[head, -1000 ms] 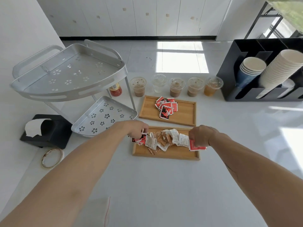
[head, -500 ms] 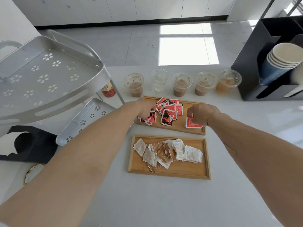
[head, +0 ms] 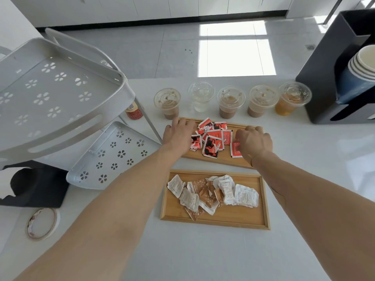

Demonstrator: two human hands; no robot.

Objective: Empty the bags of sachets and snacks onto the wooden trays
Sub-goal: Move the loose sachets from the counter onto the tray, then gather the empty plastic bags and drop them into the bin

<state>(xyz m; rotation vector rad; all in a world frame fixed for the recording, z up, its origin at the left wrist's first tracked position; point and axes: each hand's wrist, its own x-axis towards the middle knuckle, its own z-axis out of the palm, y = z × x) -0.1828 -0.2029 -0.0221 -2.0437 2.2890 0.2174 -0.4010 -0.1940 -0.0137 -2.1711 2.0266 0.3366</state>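
Two wooden trays lie on the white counter. The far tray [head: 225, 159] holds a pile of red sachets [head: 213, 141]. White and brown sachets [head: 213, 192] are heaped in the near tray [head: 215, 221]. My left hand [head: 178, 136] rests palm down on the far tray's left end, fingers spread, with red sachets [head: 195, 143] lying beside its thumb. My right hand [head: 254, 141] is over the tray's right end, fingers stretched forward. A single red sachet [head: 235, 150] lies flat at its thumb.
Several lidded drink cups [head: 231, 102] stand in a row behind the far tray. A metal corner rack [head: 60, 94] fills the left, with a small red jar [head: 134, 112] under it. A black cup holder [head: 328, 82] stands right. A tape roll [head: 43, 223] and a black tissue box [head: 40, 185] sit left.
Both hands carried red sachets from the near tray to the far tray and laid them down. The fingers have since spread. The camera moved closer.
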